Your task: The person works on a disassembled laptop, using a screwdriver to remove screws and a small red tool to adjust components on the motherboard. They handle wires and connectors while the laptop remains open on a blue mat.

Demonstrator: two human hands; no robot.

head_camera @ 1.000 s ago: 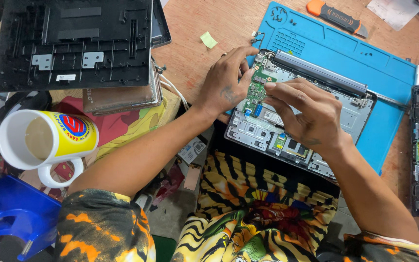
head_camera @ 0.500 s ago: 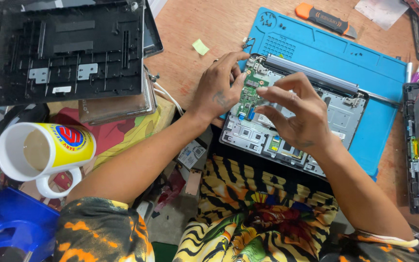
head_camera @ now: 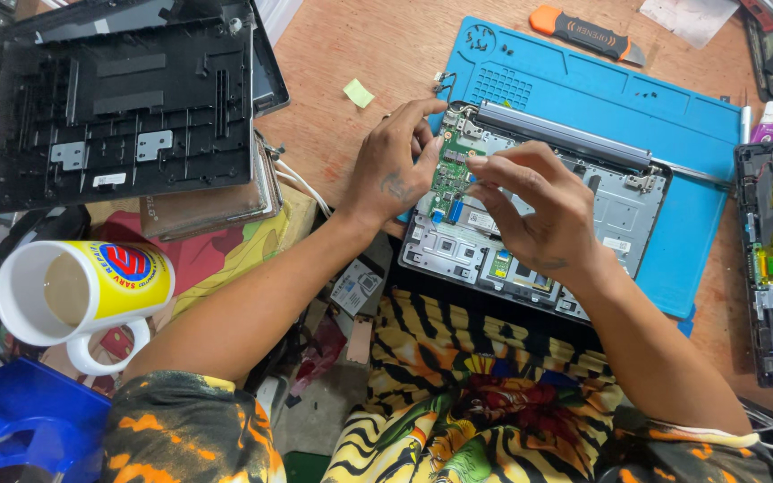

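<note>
Circuit board (head_camera: 447,175), green: we pinch it in both hands, left hand (head_camera: 395,170) and right hand (head_camera: 539,210), above the opened laptop chassis (head_camera: 619,210); cover already off, board seemingly half-freed.

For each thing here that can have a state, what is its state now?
Laptop base: opened, insides exposed, lying on the blue mat.
Green circuit board: pinched between both hands.
Left hand: fingers on the board's left edge.
Right hand: fingertips on the board's right edge.
Mug: upright, holding some pale drink.
Black bottom cover: removed, inner side up.
Orange-handled tool: lying unused.
</note>
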